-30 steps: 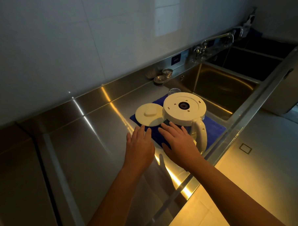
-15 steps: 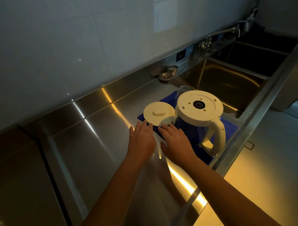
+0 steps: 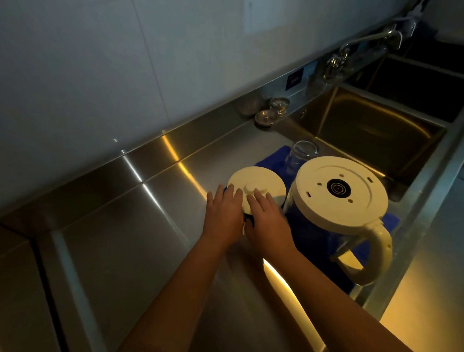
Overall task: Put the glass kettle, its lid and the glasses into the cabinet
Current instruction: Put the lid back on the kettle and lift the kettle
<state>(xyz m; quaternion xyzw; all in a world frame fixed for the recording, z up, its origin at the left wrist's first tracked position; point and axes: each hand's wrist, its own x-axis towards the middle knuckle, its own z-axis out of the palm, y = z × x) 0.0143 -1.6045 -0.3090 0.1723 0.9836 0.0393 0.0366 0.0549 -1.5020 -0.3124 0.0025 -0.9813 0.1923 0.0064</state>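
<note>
Nearby, 1 clear drinking glass (image 3: 301, 152) upside down on the dark blue cloth (image 3: 313, 236), just behind the upturned glass kettle with its round white base and white handle (image 3: 342, 192). Round white lid with a raised knob (image 3: 255, 184) flat at the cloth's left end, just beside the kettle. Left hand (image 3: 223, 216) and right hand (image 3: 268, 222) side by side, palms down, fingers spread over the lid's near edge, gripping nothing visible. Further back, 2 small round metal pieces (image 3: 265, 117) against the steel backsplash. Brushed stainless steel counter (image 3: 116, 234) underneath, deep steel sink basin (image 3: 369, 127) to the right, long-spouted metal tap (image 3: 366, 41) above, pale tiled wall (image 3: 87, 62) behind.
</note>
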